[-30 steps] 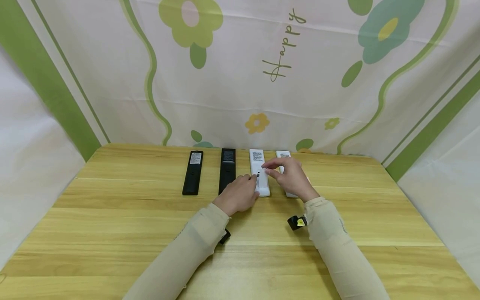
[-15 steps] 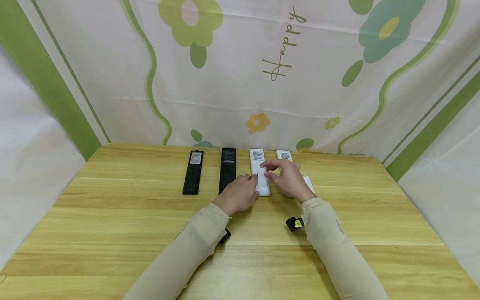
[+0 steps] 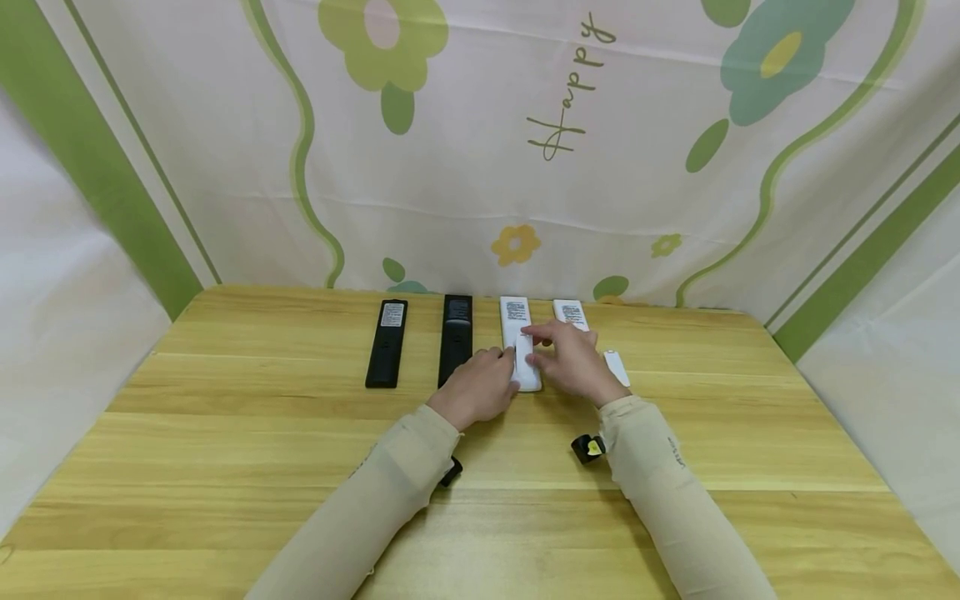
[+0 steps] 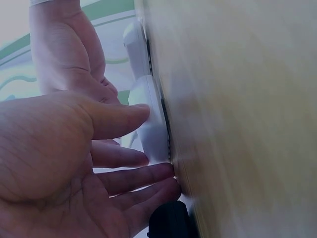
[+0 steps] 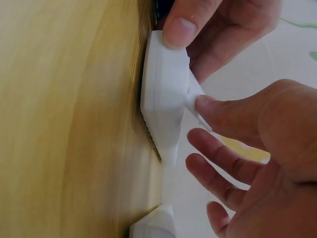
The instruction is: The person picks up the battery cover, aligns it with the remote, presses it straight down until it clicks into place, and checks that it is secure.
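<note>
A white remote control [image 3: 514,312] lies face down on the table with its label side up. My left hand [image 3: 480,386] grips its near end, the thumb on the end and the fingers along the left side. My right hand [image 3: 573,362] pinches a white battery cover [image 5: 194,89] between thumb and fingers. In the right wrist view this cover stands tilted, one end at the remote's back and the other raised. The battery compartment is mostly hidden by the cover and fingers. A second white remote [image 3: 570,312] lies to the right, partly behind my right hand.
Two black remotes [image 3: 387,346] [image 3: 457,333] lie face down to the left. A loose white cover [image 3: 617,367] sits right of my right hand. Black pieces [image 3: 587,448] [image 3: 452,472] lie nearer, beside the forearms. A patterned cloth [image 3: 442,175] hangs behind the table.
My right hand has moved slightly left, bringing the battery cover over the remote's compartment. The loose white cover at right shows more. My left hand has stayed in place.
</note>
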Action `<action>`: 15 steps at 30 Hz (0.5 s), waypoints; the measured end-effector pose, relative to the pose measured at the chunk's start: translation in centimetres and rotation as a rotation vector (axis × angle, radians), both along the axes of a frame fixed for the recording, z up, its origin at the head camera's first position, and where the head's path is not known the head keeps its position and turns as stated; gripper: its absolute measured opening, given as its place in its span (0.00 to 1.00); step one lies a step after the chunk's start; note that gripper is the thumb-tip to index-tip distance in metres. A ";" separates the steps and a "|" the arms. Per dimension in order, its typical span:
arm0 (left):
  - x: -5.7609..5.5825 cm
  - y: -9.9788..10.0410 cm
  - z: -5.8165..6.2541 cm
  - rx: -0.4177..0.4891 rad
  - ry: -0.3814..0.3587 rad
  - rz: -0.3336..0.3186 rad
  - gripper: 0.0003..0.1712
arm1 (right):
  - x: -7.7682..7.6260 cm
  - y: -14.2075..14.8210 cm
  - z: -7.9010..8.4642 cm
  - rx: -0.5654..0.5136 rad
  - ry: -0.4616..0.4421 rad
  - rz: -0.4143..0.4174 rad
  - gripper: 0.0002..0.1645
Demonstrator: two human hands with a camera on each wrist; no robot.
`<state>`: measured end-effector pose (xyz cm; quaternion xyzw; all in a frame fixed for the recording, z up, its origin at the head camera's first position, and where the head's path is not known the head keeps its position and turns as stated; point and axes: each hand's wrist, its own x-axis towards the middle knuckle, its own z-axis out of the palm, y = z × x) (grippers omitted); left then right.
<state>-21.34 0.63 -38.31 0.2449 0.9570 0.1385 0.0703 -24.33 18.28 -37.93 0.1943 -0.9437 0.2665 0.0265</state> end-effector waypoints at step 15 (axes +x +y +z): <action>0.1 0.0 0.1 -0.001 0.016 -0.004 0.32 | 0.3 -0.3 -0.4 0.154 -0.040 0.045 0.27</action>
